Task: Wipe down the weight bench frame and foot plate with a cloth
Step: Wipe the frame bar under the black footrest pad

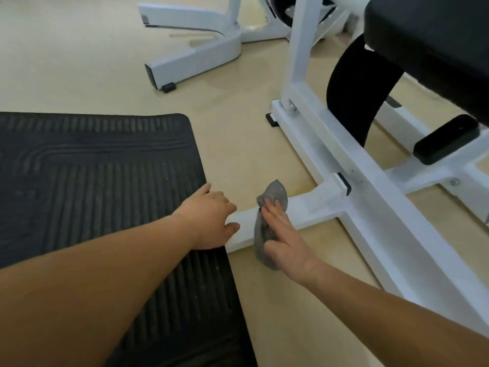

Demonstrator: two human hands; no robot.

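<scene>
item 1. smooth pale beige floor point(79, 62): plain sheet surface, faint glossy patches toward the top centre, runs under everything in view.

item 2. black ribbed rubber floor mat point(92, 181): rectangular with a rounded far corner, parallel raised grooves and a nested border pattern, light dust specks. it lies flat at left and runs off the left and lower edges.

item 3. white painted metal machine base point(201, 56): further gym equipment at top centre, two box-section legs splayed on the floor, with a small black rubber foot pad point(168, 87) under the nearer leg's end.

item 4. lighting: even and soft, with faint, blurred shadows.
</scene>
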